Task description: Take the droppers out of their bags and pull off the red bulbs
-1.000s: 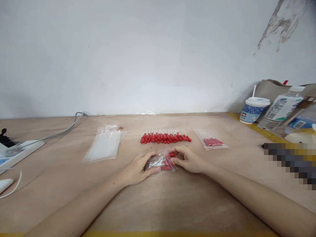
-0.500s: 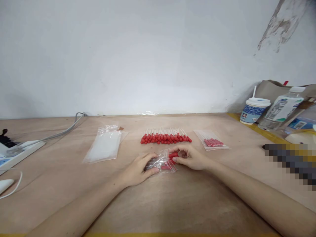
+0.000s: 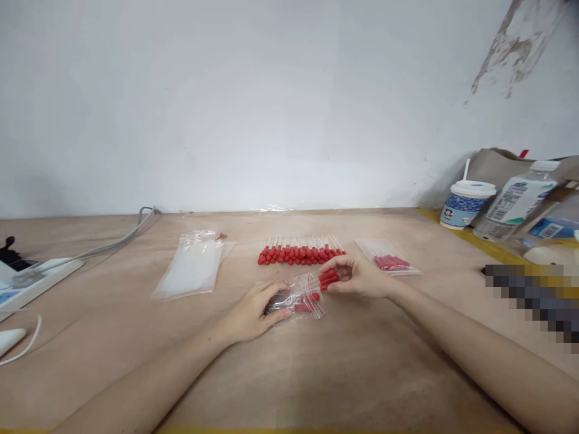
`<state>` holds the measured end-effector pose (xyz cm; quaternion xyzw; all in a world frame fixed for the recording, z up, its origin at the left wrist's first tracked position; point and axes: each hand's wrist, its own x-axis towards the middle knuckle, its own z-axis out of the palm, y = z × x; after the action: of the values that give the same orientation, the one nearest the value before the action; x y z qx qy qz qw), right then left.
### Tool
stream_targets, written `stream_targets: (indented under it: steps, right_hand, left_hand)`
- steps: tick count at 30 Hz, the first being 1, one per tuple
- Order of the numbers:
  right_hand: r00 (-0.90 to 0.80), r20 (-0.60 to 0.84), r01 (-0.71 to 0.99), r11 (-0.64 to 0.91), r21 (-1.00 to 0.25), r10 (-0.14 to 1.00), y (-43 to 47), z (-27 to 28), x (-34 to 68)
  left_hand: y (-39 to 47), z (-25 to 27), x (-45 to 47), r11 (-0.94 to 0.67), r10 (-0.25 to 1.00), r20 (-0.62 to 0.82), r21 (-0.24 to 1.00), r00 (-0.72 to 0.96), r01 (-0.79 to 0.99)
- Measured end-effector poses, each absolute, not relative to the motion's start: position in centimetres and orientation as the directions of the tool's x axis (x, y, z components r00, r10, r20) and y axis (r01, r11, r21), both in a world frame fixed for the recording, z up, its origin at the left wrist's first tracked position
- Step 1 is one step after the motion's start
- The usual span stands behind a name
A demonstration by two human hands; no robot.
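My left hand (image 3: 257,310) is closed on a clear zip bag (image 3: 298,290), holding it low on the table between thumb and fingers. Inside the bag lie red-tipped sticks, their red ends toward the bag's mouth on the right. More red-tipped sticks (image 3: 329,277) reach out of that mouth, and the fingertips of my right hand (image 3: 357,278) close around their red ends. Just beyond my hands is a row of red-tipped sticks (image 3: 298,254), pale shafts pointing to the wall. To the right rests a zip bag with red-tipped sticks in it (image 3: 391,260).
Flat clear bags (image 3: 192,265) are stacked at left. Farther left are a power strip (image 3: 49,277) and a grey cable (image 3: 117,241). A lidded cup with a straw (image 3: 465,205), a plastic bottle (image 3: 515,202) and a pixelated dark object (image 3: 534,301) are at right.
My right hand has shifted right and slightly away from me. Red ends that were at the bag's mouth now stick out of it farther. My left hand has barely moved.
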<state>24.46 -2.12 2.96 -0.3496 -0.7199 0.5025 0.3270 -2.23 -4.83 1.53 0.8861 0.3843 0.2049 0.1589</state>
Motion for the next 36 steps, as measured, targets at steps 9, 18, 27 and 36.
stream_targets:
  steps: [9,18,27,36]
  right_hand:
    - [-0.186,0.204,0.197,0.24,-0.951,0.961,0.1,7.1,31.1]
    - [-0.076,0.707,0.626,0.586,-0.515,0.703,2.1,3.5,30.0]
    - [-0.413,0.627,0.798,0.594,-0.1,0.661,2.7,-0.1,28.4]
    - [-0.305,0.596,0.765,0.564,-0.31,0.743,2.1,0.1,28.1]
  left_hand:
    - [-4.9,1.7,-2.2,-0.65,0.746,0.229,0.453,0.625,0.61]
    - [-4.8,1.6,-2.3,-0.663,0.737,0.251,0.45,0.628,0.599]
    - [-4.8,1.7,-2.2,-0.671,0.73,0.256,0.449,0.634,0.59]
    - [-4.8,1.5,-2.3,-0.663,0.738,0.244,0.441,0.629,0.605]
